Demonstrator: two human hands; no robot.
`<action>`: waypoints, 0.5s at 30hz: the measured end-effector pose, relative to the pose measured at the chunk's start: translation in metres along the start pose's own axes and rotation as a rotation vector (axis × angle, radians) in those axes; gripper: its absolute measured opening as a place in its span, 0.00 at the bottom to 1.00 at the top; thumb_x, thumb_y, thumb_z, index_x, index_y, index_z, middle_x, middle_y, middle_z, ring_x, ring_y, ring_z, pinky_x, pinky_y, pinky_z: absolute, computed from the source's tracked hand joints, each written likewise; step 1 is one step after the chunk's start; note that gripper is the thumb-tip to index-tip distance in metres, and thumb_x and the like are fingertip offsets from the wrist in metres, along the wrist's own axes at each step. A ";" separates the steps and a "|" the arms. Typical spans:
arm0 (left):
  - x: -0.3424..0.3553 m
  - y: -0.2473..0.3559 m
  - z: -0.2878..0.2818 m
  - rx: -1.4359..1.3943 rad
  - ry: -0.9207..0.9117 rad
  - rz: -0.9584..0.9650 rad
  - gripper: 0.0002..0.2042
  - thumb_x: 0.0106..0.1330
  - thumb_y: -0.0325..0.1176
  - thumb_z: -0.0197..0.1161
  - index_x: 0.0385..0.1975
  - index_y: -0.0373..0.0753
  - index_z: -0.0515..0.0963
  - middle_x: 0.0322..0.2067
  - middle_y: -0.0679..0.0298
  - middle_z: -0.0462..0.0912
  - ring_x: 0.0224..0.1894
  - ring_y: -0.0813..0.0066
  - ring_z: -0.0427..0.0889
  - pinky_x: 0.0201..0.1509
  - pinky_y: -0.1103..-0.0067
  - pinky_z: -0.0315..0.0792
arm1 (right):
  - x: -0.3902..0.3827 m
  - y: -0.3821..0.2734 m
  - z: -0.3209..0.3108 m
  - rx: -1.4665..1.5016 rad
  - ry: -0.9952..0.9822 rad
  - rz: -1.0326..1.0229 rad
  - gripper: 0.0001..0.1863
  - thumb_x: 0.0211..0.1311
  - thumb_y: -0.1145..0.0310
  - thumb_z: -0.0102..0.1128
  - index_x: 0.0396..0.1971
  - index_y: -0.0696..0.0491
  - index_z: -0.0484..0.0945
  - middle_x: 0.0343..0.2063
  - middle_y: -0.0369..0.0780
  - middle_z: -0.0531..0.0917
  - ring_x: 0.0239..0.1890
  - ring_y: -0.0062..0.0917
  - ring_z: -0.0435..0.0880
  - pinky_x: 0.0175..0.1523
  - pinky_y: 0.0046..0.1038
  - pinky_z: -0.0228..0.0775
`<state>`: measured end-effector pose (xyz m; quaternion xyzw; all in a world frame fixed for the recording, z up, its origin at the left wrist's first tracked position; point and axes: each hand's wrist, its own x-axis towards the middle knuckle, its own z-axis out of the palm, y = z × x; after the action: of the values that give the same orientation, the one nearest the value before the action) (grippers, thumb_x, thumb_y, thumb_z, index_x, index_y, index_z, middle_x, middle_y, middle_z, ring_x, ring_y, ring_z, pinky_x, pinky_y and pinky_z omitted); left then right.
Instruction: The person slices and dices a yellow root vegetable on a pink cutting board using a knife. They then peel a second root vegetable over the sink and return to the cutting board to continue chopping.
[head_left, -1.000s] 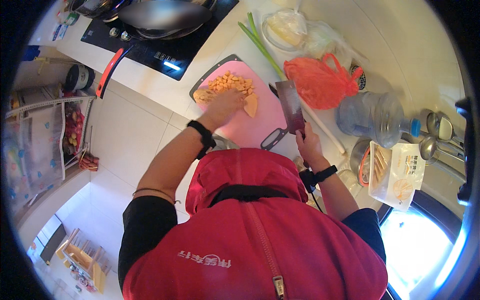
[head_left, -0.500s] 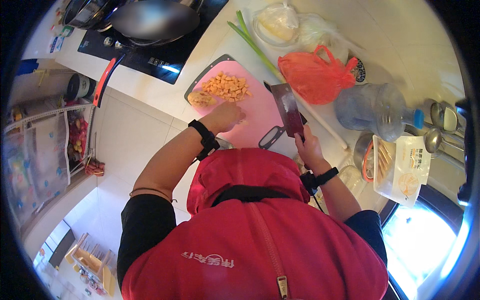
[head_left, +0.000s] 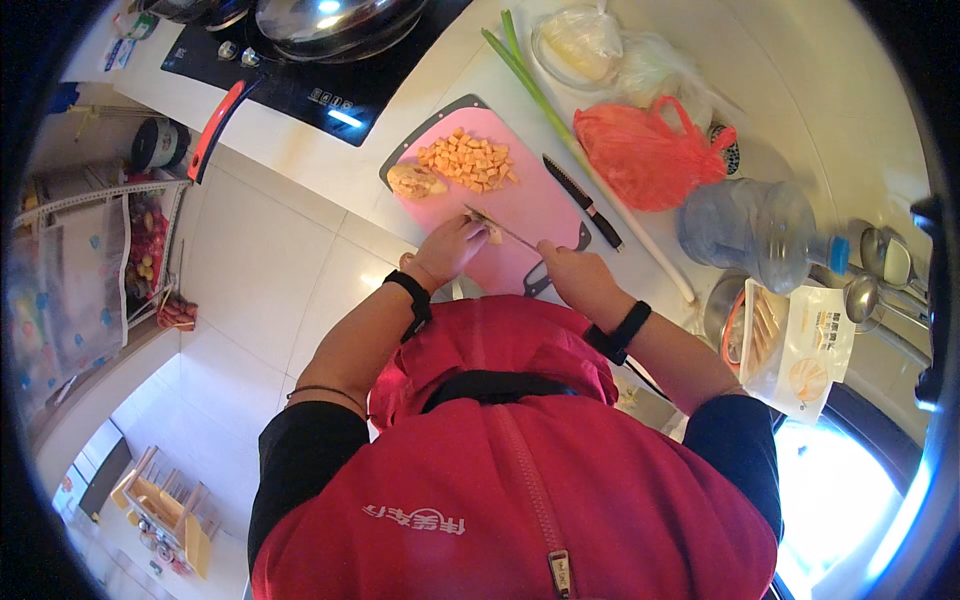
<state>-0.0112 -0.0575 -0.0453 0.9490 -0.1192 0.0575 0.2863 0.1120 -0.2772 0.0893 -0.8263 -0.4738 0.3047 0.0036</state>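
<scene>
On the pink cutting board [head_left: 525,200] with a grey rim, my left hand [head_left: 450,245] has its fingers bent together over a small pale piece of food [head_left: 495,236], which they partly hide. My right hand [head_left: 580,280] grips a cleaver [head_left: 518,237], seen almost edge-on, its blade at the pale piece beside my left fingertips. Farther up the board lies a heap of orange diced cubes [head_left: 467,160]. A knobbly yellow-brown lump [head_left: 415,182], perhaps ginger, rests to the left of the heap. Along the board's right edge lies a slim black knife [head_left: 580,200].
A long leek-like stalk [head_left: 550,125] lies right of the board. Beyond it are a red plastic bag [head_left: 650,155], a large clear bottle [head_left: 755,230] and ladles [head_left: 862,295]. A lidded pan [head_left: 340,30] sits on the black cooktop [head_left: 290,105], its red-edged handle [head_left: 212,135] jutting over the counter edge.
The cleaver has moved left from beside the board onto the pale piece and turned edge-on, uncovering the black knife. My left hand stays at the piece. The view has shifted slightly.
</scene>
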 end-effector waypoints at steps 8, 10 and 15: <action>0.000 -0.005 0.009 -0.016 0.096 -0.037 0.14 0.60 0.30 0.55 0.45 0.39 0.80 0.45 0.60 0.80 0.49 0.58 0.77 0.56 0.68 0.73 | 0.016 -0.009 0.010 0.075 -0.117 0.035 0.10 0.64 0.72 0.48 0.43 0.58 0.64 0.27 0.52 0.83 0.32 0.48 0.85 0.34 0.46 0.77; 0.001 -0.005 0.005 -0.027 0.065 -0.029 0.14 0.59 0.29 0.55 0.44 0.39 0.80 0.44 0.60 0.80 0.49 0.58 0.77 0.57 0.68 0.73 | 0.033 -0.013 0.025 0.046 -0.053 -0.021 0.10 0.63 0.74 0.48 0.43 0.59 0.64 0.25 0.51 0.82 0.30 0.49 0.85 0.33 0.45 0.77; 0.002 -0.006 -0.005 -0.055 -0.072 -0.044 0.13 0.56 0.28 0.56 0.42 0.38 0.80 0.43 0.60 0.80 0.49 0.57 0.77 0.57 0.68 0.73 | 0.048 -0.010 0.039 0.098 -0.044 0.113 0.10 0.62 0.74 0.48 0.42 0.59 0.64 0.26 0.53 0.83 0.30 0.49 0.85 0.34 0.46 0.77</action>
<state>-0.0078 -0.0503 -0.0438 0.9447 -0.1098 0.0139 0.3088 0.1020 -0.2448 0.0359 -0.8435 -0.4111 0.3453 0.0162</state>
